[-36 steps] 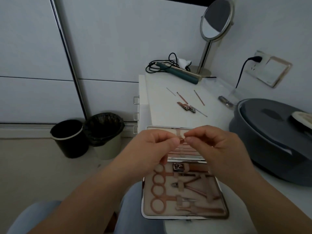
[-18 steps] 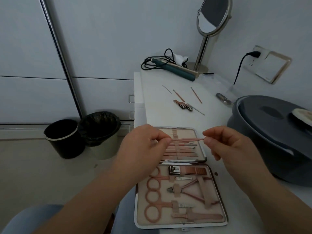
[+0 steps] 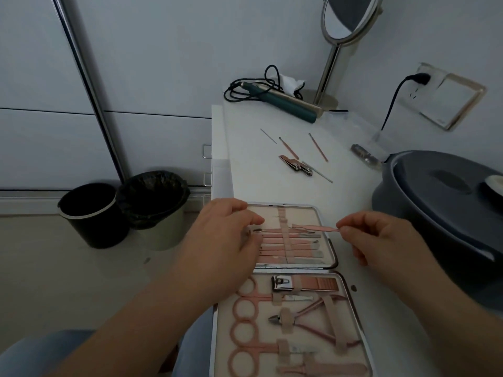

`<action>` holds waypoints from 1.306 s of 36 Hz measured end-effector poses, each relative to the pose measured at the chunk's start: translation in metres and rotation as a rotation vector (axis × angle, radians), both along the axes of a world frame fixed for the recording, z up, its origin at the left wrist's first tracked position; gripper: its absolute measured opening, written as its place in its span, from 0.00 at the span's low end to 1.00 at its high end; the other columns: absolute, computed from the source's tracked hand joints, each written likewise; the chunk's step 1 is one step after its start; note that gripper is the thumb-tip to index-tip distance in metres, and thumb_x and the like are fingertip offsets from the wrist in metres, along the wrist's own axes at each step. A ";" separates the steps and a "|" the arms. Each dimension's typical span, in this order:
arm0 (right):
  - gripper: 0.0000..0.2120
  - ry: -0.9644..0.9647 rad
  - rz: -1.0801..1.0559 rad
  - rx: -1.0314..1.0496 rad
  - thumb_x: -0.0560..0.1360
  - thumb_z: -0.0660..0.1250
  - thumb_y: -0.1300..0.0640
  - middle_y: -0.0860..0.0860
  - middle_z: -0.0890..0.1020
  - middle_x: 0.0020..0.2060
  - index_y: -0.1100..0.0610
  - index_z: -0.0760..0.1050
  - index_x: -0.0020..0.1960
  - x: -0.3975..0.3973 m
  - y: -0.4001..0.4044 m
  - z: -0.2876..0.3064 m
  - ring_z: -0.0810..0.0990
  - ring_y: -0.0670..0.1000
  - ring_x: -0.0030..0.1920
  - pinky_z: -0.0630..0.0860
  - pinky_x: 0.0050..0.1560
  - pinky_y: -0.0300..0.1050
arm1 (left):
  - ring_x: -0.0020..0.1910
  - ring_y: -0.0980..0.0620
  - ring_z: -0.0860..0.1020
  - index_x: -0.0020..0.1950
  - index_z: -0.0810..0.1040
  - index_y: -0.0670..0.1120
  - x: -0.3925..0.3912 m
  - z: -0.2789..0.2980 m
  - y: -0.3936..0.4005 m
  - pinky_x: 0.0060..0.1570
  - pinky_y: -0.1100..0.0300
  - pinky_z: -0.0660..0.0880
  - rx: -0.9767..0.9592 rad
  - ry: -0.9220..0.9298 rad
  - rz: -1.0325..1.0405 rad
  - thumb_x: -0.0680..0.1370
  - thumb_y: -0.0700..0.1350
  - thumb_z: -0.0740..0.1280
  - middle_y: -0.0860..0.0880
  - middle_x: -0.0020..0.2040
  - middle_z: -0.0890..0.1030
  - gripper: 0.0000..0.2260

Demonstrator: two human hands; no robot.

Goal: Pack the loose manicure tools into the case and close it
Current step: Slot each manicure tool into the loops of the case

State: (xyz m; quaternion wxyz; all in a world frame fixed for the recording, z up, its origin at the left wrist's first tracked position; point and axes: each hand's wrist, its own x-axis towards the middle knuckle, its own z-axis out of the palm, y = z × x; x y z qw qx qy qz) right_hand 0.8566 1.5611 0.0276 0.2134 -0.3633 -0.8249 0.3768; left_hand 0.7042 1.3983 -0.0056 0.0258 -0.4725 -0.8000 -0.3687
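The manicure case (image 3: 325,213) lies open on the white table, its halves filled with rose-gold tools under elastic straps. My right hand (image 3: 381,240) pinches one end of a thin rose-gold tool (image 3: 315,228), which it holds level over the right side of the upper half. My left hand (image 3: 226,235) rests on the left edge of that half, fingertips on the ends of the strapped tools. Farther back on the table lie loose tools: a nail clipper (image 3: 296,165) and several thin picks (image 3: 318,147).
A grey lidded basin (image 3: 441,202) sits close on the right. At the back stand a round mirror (image 3: 345,20), a teal hair iron (image 3: 283,100) with coiled cord, and a wall plug (image 3: 416,77). Two bins (image 3: 122,208) stand on the floor to the left.
My hands came down from above the case and moved apart. The thin tool, held by both hands before, is now in the right hand only; the left has dropped onto the case's upper half.
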 end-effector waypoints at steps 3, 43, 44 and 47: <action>0.09 -0.028 0.023 0.001 0.73 0.66 0.60 0.39 0.77 0.22 0.49 0.78 0.37 -0.005 0.001 0.001 0.72 0.36 0.23 0.67 0.30 0.34 | 0.57 0.65 0.59 0.57 0.77 0.53 -0.001 -0.001 0.000 0.55 0.74 0.52 -0.002 0.022 -0.017 0.73 0.48 0.65 0.55 0.58 0.71 0.12; 0.09 -0.549 0.346 0.874 0.78 0.53 0.47 0.43 0.71 0.50 0.42 0.69 0.56 -0.032 -0.001 0.012 0.71 0.43 0.44 0.69 0.38 0.37 | 0.62 0.57 0.56 0.65 0.70 0.55 -0.003 0.001 0.000 0.58 0.70 0.50 -0.097 0.098 -0.068 0.71 0.62 0.56 0.51 0.61 0.68 0.25; 0.08 -0.553 0.356 0.879 0.78 0.55 0.48 0.43 0.71 0.50 0.44 0.69 0.55 -0.033 -0.002 0.010 0.69 0.43 0.45 0.68 0.39 0.37 | 0.63 0.57 0.56 0.65 0.71 0.56 -0.003 0.001 0.000 0.59 0.70 0.50 -0.095 0.092 -0.067 0.70 0.62 0.56 0.52 0.62 0.68 0.25; 0.06 -0.565 0.401 0.852 0.77 0.57 0.51 0.44 0.71 0.49 0.47 0.70 0.53 -0.037 -0.002 0.008 0.68 0.44 0.46 0.64 0.42 0.36 | 0.62 0.59 0.54 0.66 0.69 0.58 -0.003 0.000 -0.001 0.58 0.70 0.49 -0.095 0.079 -0.086 0.73 0.61 0.58 0.52 0.62 0.66 0.22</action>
